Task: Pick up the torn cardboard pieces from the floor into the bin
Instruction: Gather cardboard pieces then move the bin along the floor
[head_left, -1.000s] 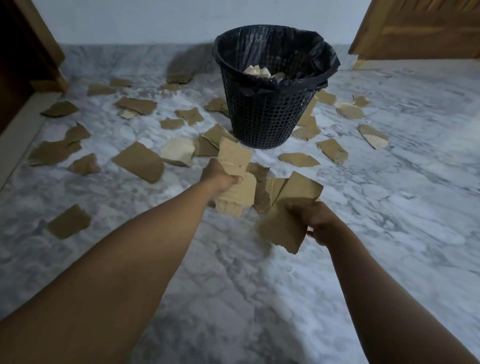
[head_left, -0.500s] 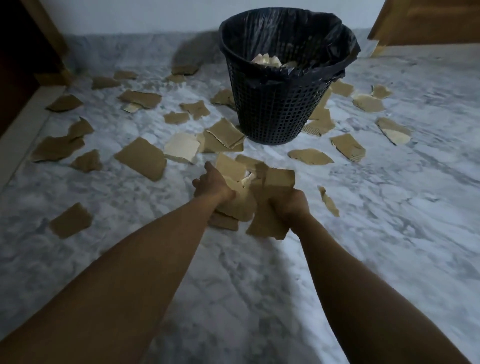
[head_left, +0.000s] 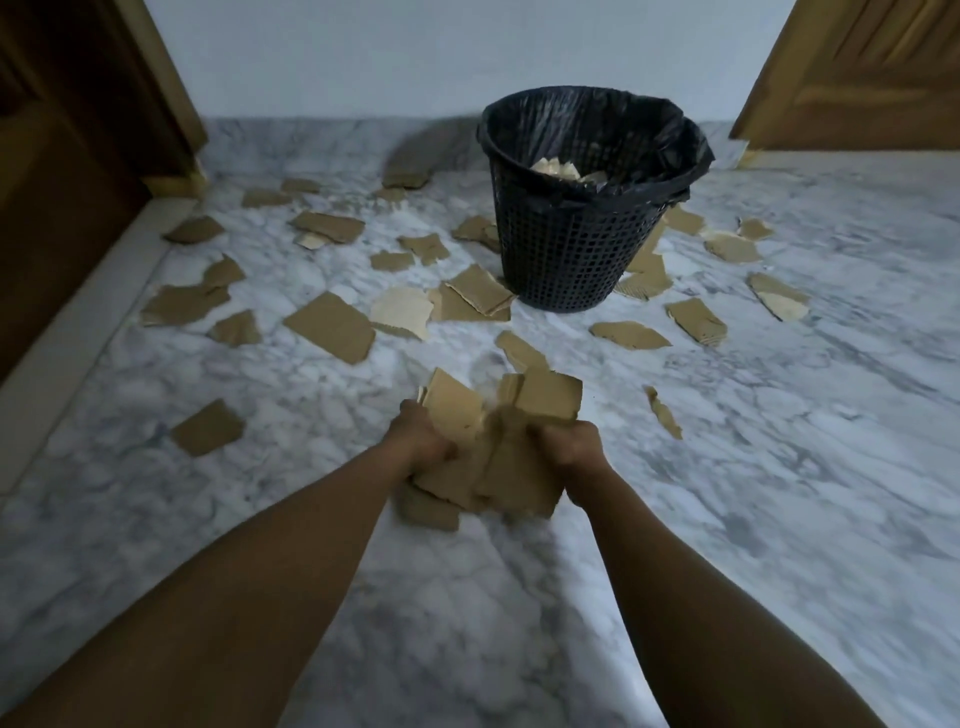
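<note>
Both my hands clutch one bundle of torn brown cardboard pieces (head_left: 498, 441) held together in front of me. My left hand (head_left: 421, 434) grips its left side and my right hand (head_left: 569, 441) grips its right side. The black mesh bin (head_left: 571, 260), lined with a black bag, stands upright farther ahead with pale scraps inside it. Several more cardboard pieces lie scattered on the marble floor around the bin, such as a large one (head_left: 330, 326) to the left and a thin strip (head_left: 664, 412) to the right of my hands.
Dark wooden door frame (head_left: 78, 130) borders the floor on the left, with a pale threshold strip below it. A wooden door (head_left: 857, 73) stands at the back right. A white wall runs behind the bin. One loose piece (head_left: 208, 427) lies at my left.
My hands have come together, merging two separate handfuls into one bundle. The view has shifted, so the bin now sits farther away and to the right.
</note>
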